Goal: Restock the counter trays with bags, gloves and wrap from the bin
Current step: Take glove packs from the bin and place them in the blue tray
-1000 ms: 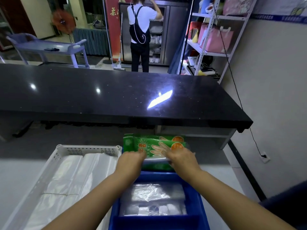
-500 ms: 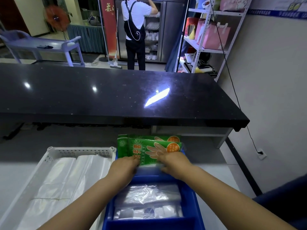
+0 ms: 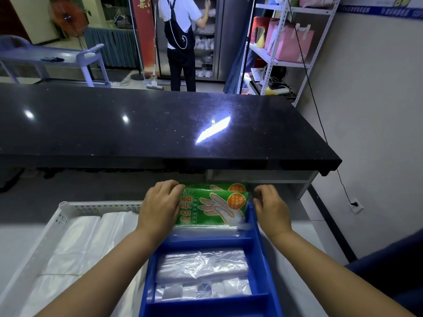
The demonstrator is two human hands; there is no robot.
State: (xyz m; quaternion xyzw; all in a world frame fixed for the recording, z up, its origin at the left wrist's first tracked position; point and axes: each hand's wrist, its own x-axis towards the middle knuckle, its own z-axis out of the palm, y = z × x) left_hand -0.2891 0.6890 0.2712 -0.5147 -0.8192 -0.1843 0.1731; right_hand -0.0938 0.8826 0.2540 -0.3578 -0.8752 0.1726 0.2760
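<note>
Legible text, head view
Green glove pack [image 3: 210, 207]: white "次性手套", start covered. Red banner [image 3: 143, 30]: yellow "茶", partly cut off.

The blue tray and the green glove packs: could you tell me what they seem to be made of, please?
The blue tray: probably rigid moulded plastic, semi-gloss; even colour, thin walls and dividers. The green glove packs: likely thin printed plastic film, glossy; clear at the lower edge, with pale contents showing through.

Two green glove packs [image 3: 210, 207], two clear bag bundles [image 3: 201, 264], one blue tray [image 3: 206, 240], one white tray [image 3: 100, 205] holding perhaps three folded bag stacks [image 3: 77, 243].
</note>
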